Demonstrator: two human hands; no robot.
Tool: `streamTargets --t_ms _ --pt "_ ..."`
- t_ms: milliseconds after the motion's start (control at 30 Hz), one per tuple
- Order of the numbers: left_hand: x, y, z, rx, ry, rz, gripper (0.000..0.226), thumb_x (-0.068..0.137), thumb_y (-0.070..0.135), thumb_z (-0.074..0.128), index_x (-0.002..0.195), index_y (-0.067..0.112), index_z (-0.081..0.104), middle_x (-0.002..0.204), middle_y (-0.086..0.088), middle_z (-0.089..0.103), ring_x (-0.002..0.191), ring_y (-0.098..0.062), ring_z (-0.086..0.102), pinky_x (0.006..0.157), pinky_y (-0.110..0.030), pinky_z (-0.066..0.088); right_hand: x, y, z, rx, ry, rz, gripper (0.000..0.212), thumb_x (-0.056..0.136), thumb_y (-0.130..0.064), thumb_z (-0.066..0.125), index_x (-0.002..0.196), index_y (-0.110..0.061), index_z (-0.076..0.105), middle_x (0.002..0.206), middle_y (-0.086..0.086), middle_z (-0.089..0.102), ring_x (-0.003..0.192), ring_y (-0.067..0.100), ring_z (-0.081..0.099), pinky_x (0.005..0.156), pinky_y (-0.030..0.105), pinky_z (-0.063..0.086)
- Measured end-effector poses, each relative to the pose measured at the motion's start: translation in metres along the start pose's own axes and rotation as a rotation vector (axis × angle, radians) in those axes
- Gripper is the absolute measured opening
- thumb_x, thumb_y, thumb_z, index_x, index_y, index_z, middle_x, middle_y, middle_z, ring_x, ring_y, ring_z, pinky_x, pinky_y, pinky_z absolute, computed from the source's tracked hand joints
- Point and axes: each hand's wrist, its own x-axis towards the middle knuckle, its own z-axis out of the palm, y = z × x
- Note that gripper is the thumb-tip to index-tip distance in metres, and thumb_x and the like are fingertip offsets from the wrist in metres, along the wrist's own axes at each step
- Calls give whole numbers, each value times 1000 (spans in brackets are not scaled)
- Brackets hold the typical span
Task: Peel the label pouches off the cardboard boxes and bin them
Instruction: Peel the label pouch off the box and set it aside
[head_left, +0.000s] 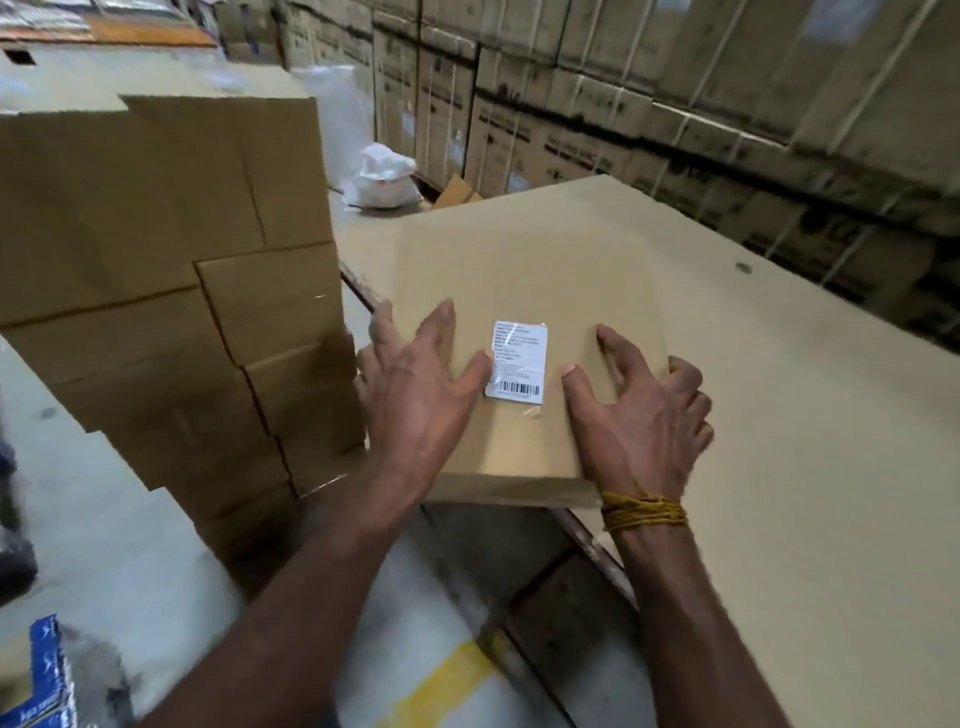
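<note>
Label pouch (516, 362) on cardboard box (524, 291), left hand (415, 395), right hand (639, 415) flanking it

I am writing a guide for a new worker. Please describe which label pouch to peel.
Find the wide cardboard-covered table. At its near edge a flat box lies between both hands. The label pouch is its only white patch, with a barcode.

From my remote seat: a tall stack of cardboard boxes (171, 291) walls off the left, leaving only a narrow gap beside the flat box (524, 291) on the table (779, 415). To the right the tabletop lies bare and passable. Shelved cartons (675, 104) close off the far side; a white bag (384, 176) sits in the gap beyond the stack.
</note>
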Motion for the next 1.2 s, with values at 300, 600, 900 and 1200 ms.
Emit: streamTargets --t_ms 300,600,900,1200 --pt "-34 117 99 28 -366 268 60 94 51 54 149 39 36 167 1 -2 136 -40 30 110 -44 28 37 125 -80 -142 93 292 50 89 -57 55 138 -49 49 138 16 40 124 38 40 108 46 28" --pt "-18 176 188 103 -642 410 54 94 47 52 147 39 40 164 -4 8 134 -40 31 109 -42 28 87 207 -88 -248 99 488 49 90 -56 51 137 -45 51 128 17 48 117 39 46 103 45 33" --pt "29 190 235 172 -658 644 46 94 48 49 140 40 47 149 1 30 130 -32 35 103 -41 32 126 234 -81 -249 109 539 45 90 -54 53 134 -46 54 137 12 47 127 34 43 106 43 30" --pt "85 221 292 -50 -798 801 28 94 22 54 120 26 63 139 -2 45 134 -24 41 105 -32 34 158 230 -72 -48 87 237 19 87 -22 62 99 -35 70 119 -7 52 109 7 54 98 27 45"
